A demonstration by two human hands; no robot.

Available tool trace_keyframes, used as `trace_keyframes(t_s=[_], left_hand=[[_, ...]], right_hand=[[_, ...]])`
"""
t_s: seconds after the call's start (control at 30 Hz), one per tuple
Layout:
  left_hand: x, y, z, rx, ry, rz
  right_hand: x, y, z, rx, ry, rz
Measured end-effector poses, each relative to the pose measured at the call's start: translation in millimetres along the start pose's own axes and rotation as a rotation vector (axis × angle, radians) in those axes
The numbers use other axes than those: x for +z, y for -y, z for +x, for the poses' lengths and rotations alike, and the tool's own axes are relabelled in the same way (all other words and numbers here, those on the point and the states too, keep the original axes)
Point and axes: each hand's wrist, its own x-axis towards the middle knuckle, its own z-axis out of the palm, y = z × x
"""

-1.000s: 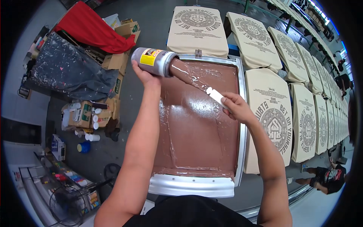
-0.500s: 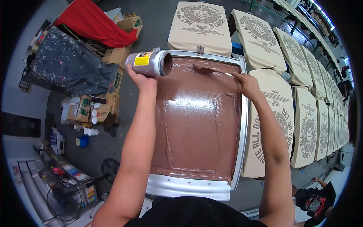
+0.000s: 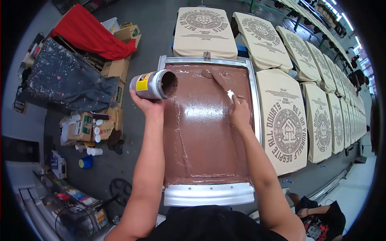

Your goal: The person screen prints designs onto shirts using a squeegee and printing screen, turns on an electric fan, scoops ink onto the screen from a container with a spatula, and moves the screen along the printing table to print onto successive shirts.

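Note:
My left hand (image 3: 148, 106) is closed around a plastic jar (image 3: 145, 86) with a yellow label. The jar lies tipped over the left edge of a screen printing frame (image 3: 256, 120), its mouth to the right and brown ink coating its inside. In my right hand (image 3: 240, 113) is a spatula (image 3: 219, 80) with a white handle end and an ink-covered blade. The blade slants up and left over the far right part of the screen, touching or just above the ink. Thick brown ink (image 3: 205, 140) covers the mesh.
A curved metal bar (image 3: 209, 195) forms the near side of the frame. Printed cream shirts (image 3: 286, 132) lie in rows on boards to the right and beyond. Cardboard boxes (image 3: 82, 126) and white tubs stand on the left floor. Another person (image 3: 321, 221) is at the lower right.
My right hand has come leftward and nearer to me with the spatula, whose blade now slants more steeply. The jar's mouth has turned further toward my view.

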Motion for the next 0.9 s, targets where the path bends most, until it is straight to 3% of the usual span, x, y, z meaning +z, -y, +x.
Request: trace_keyframes(t_s=[0.07,0.1,0.2,0.33,0.4,0.63,0.77,0.9], left_hand=[[2,-11,-11,-0.011,0.001,0.012],[-1,-19,-12,0.012,-0.037,0.054],[-12,-48,-22,-0.004,-0.046,0.092],[-20,-79,-38,-0.007,-0.012,0.077],[-32,-92,-39,0.015,-0.007,0.087],[-59,-135,-54,0.052,-0.037,0.109],[-65,-149,-63,0.077,-0.052,0.068],[-52,-143,-75,0.103,-0.076,0.057]], right_hand=[[3,4,-10,0.066,-0.028,-0.052],[-1,-2,-14,0.232,0.129,0.0],[-1,-13,-22,0.421,0.115,0.033],[18,29,-20,0.458,0.146,0.318],[29,74,-19,0.399,0.106,0.375],[77,185,-10,0.209,0.29,0.358],[69,204,-19,0.081,0.399,0.24],[44,176,-36,-0.026,0.375,0.124]])
